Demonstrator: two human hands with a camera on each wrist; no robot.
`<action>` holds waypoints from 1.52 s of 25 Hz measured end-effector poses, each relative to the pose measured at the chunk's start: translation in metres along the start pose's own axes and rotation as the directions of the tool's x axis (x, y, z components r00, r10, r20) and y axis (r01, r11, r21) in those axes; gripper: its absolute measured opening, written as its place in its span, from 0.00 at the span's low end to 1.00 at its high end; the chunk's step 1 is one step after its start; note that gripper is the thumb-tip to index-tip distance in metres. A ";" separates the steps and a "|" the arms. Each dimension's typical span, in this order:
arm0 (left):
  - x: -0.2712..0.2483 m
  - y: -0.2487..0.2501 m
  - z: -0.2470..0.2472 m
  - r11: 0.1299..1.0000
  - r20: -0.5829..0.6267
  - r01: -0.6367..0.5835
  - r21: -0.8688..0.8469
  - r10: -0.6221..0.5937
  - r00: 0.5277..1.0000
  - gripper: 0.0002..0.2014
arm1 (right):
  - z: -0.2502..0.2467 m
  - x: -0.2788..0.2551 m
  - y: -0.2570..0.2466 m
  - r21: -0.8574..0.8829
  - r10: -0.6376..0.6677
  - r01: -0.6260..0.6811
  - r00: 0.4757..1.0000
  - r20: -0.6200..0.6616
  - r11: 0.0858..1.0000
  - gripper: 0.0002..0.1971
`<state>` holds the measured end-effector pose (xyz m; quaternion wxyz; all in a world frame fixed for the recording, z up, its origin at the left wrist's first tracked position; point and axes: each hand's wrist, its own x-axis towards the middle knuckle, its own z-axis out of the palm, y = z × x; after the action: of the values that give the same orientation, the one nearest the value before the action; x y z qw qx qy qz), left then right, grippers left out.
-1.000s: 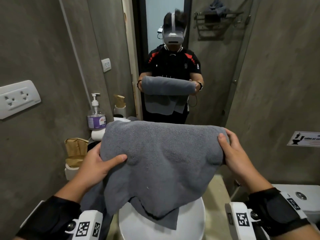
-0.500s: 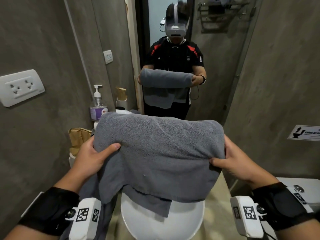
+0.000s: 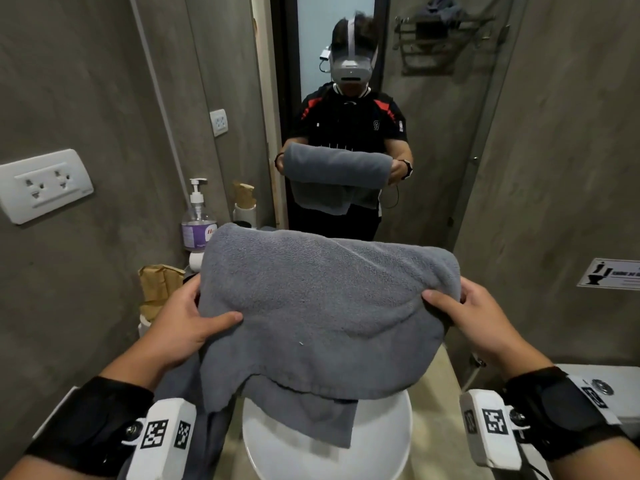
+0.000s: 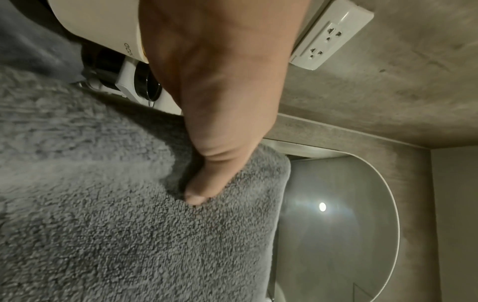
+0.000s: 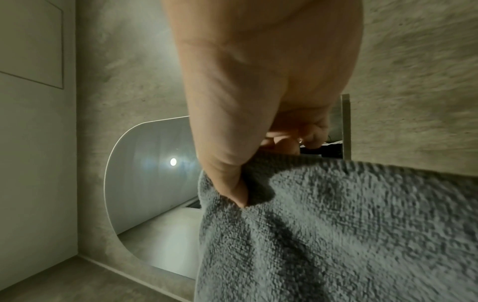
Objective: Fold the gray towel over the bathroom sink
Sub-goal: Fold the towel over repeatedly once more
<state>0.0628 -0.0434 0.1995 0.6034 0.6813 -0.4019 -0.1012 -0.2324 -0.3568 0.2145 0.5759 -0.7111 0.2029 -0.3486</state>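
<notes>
A gray towel [image 3: 322,313] hangs doubled over between my two hands, above the white round sink [image 3: 377,441]. My left hand [image 3: 194,323] grips its left edge, thumb on top and fingers hidden underneath. My right hand [image 3: 460,313] pinches the right edge, thumb pressed into the cloth. In the left wrist view the thumb [image 4: 204,183] presses into the towel [image 4: 116,214]. In the right wrist view the thumb [image 5: 227,179] pinches the towel [image 5: 349,235] edge. The lower layers droop unevenly toward the basin.
A mirror ahead reflects a person [image 3: 349,133] holding the towel. A soap pump bottle [image 3: 197,220], a brown paper bag [image 3: 159,285] and a small cup stand left of the sink. A wall socket [image 3: 45,185] is on the left concrete wall, a toilet tank [image 3: 602,379] at right.
Both hands have come lower and nearer to me with the towel. My right hand changed from fingers laid over the fold to a thumb-on-top pinch of the right edge.
</notes>
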 end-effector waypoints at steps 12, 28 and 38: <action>0.015 -0.001 0.008 1.000 -0.010 0.004 0.008 -0.004 1.000 0.31 | 0.000 0.017 -0.001 0.033 0.023 -0.021 0.997 -0.077 0.999 0.30; -0.010 -0.010 0.005 0.980 -0.004 0.031 -0.198 -0.033 0.999 0.37 | -0.012 -0.009 -0.002 -0.113 0.028 0.010 0.944 0.330 0.994 0.51; -0.003 0.005 0.000 0.982 0.036 0.102 -0.157 -0.098 0.995 0.35 | -0.016 -0.009 0.005 -0.039 0.073 -0.067 0.982 0.175 0.997 0.17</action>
<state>0.0586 -0.0412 0.2033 0.6441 0.6492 -0.3661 -0.1725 -0.2496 -0.3632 0.2087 0.5916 -0.7411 0.1817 -0.2605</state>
